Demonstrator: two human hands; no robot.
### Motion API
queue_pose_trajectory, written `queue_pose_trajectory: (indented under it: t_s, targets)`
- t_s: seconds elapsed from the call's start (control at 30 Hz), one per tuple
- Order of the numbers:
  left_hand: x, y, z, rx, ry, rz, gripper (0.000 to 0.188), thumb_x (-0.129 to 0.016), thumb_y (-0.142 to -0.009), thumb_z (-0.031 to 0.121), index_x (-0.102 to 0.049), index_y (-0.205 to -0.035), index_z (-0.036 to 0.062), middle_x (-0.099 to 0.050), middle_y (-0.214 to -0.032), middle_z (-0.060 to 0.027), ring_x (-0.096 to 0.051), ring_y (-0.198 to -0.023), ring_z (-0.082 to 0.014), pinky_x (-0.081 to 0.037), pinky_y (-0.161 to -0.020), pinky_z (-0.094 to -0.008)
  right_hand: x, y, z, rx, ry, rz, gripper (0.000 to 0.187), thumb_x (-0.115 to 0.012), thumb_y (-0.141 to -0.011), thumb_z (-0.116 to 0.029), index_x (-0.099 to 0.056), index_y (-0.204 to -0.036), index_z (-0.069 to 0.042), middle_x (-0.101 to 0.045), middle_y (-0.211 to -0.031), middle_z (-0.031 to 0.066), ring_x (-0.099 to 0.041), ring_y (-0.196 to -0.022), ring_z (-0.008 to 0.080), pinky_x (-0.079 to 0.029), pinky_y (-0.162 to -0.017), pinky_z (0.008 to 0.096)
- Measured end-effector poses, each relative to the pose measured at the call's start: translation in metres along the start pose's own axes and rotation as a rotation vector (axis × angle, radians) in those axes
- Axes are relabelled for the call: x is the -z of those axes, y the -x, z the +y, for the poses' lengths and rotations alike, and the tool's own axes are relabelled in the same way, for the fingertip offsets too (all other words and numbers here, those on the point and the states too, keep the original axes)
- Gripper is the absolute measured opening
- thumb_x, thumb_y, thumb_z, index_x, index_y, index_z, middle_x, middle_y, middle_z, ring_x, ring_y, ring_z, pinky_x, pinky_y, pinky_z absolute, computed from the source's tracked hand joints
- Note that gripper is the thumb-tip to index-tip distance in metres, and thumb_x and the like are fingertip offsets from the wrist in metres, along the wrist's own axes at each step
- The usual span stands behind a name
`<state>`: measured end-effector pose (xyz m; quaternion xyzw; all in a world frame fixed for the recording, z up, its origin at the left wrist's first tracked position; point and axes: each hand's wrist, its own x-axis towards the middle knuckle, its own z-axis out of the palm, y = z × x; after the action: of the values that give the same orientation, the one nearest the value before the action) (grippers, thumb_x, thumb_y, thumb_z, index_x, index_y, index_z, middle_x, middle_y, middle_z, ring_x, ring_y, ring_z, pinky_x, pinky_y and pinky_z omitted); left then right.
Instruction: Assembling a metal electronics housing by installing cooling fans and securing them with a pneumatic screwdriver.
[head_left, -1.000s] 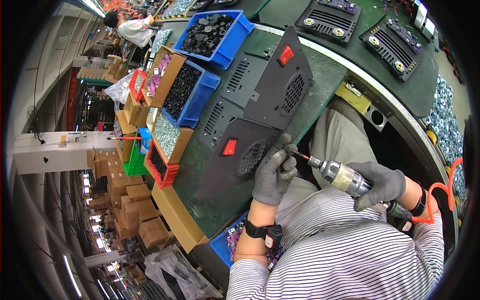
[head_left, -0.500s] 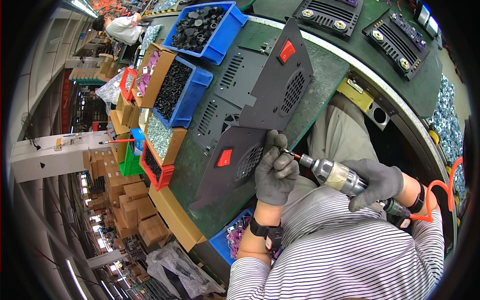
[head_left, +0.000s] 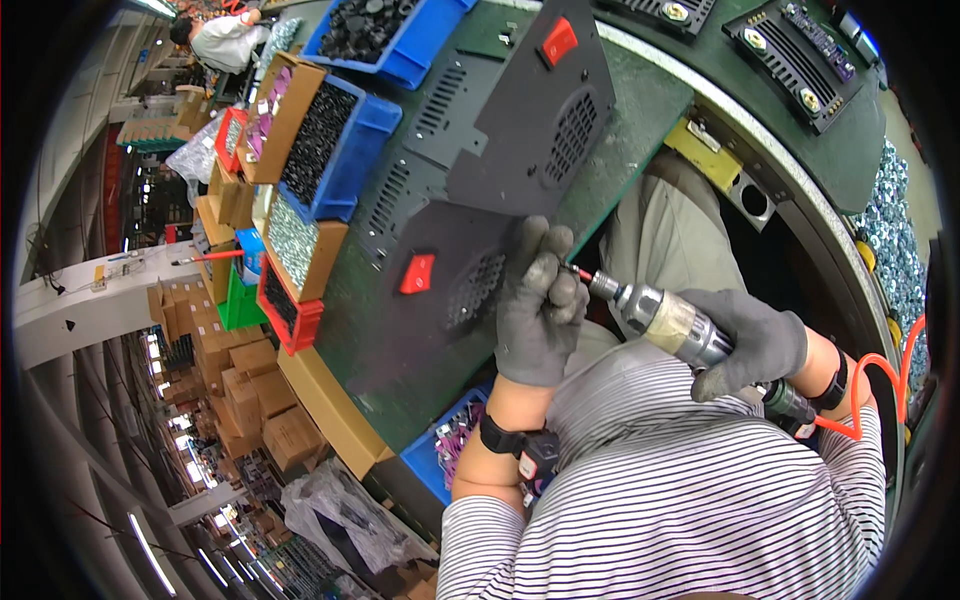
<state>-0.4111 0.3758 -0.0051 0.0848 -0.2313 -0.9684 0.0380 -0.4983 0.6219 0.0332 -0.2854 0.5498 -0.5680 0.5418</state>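
My right hand (head_left: 750,340), in a grey glove, is wrapped round a pneumatic screwdriver (head_left: 672,322) with an orange hose. Its red-collared bit (head_left: 582,272) points left and meets the fingertips of my left hand (head_left: 538,315). That hand, gloved too, has its fingers curled in a pinch at the bit's tip; whatever is between them is too small to make out. Just beyond the left hand stands a black metal panel (head_left: 385,325) with a red rocker switch (head_left: 417,273) and a round vent grille. A similar panel (head_left: 540,115) with a red switch (head_left: 559,42) stands farther off.
Along the bench's left side are a blue bin (head_left: 372,150) of black screws, another blue bin (head_left: 435,50) of black caps, a cardboard box (head_left: 325,262) of silver screws and a red tray (head_left: 312,325). Black slotted plates (head_left: 790,70) lie across the rail. The hose (head_left: 878,365) loops right.
The view has shifted, so bench, panels and bins lie farther left and higher in the picture. My left hand stays at the bit's tip, and my right hand keeps hold of the pneumatic screwdriver.
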Motion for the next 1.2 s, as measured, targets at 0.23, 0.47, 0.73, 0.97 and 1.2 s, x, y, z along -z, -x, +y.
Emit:
queue_pose_trajectory:
  t_s: [0.23, 0.47, 0.73, 0.97, 1.2]
  targets:
    - [-0.023, -0.011, 0.001, 0.132, 0.096, -0.026, 0.031, -0.059, -0.094, 0.012, -0.056, -0.125, 0.0100, -0.064, -0.111, -0.0051, -0.054, -0.067, -0.0050, -0.042, -0.053, -0.0180, 0.007, 0.008, -0.003, 0.017, -0.038, 0.018, 0.078, -0.087, -0.061, -0.031, -0.052, -0.123, 0.002, -0.062, -0.089, 0.0052, -0.058, -0.077, 0.0133, -0.049, -0.071, 0.0282]
    - [-0.047, -0.016, 0.013, 0.557, -0.619, 0.175, 0.039, -0.050, -0.096, 0.038, -0.060, -0.110, 0.0039, -0.057, -0.079, -0.0019, -0.050, -0.064, -0.0112, -0.039, -0.055, -0.0234, 0.021, 0.016, -0.005, 0.002, -0.082, 0.098, 0.071, -0.085, -0.062, -0.031, -0.054, -0.118, 0.001, -0.060, -0.090, 0.0044, -0.056, -0.078, 0.0132, -0.048, -0.073, 0.0276]
    - [-0.179, 0.005, 0.086, -0.433, -2.092, -0.072, 0.035, -0.064, -0.086, 0.036, -0.068, -0.088, 0.0008, -0.065, -0.075, -0.0088, -0.061, -0.067, -0.0186, -0.047, -0.061, -0.0303, 0.029, -0.008, 0.018, -0.055, -0.001, 0.149, 0.063, -0.083, -0.064, -0.026, -0.056, -0.115, -0.001, -0.058, -0.088, 0.0028, -0.054, -0.078, 0.0126, -0.046, -0.072, 0.0275]
    - [-0.195, -0.082, 0.106, 0.157, -2.716, -0.007, 0.045, -0.064, -0.086, 0.044, -0.069, -0.097, 0.0000, -0.066, -0.077, -0.0122, -0.064, -0.072, -0.0155, -0.050, -0.068, -0.0305, 0.030, -0.018, 0.014, -0.039, -0.104, 0.106, 0.064, -0.081, -0.066, -0.024, -0.054, -0.119, -0.002, -0.057, -0.089, 0.0013, -0.054, -0.078, 0.0112, -0.046, -0.073, 0.0264]
    - [-0.182, -0.103, 0.116, 0.501, -2.407, -0.054, 0.054, -0.059, -0.088, 0.049, -0.068, -0.083, -0.0044, -0.060, -0.062, -0.0180, -0.064, -0.065, -0.0321, -0.050, -0.065, -0.0407, 0.034, -0.021, 0.011, -0.023, -0.083, 0.108, 0.060, -0.079, -0.068, -0.018, -0.053, -0.119, -0.001, -0.058, -0.088, 0.0011, -0.055, -0.077, 0.0110, -0.047, -0.073, 0.0261]
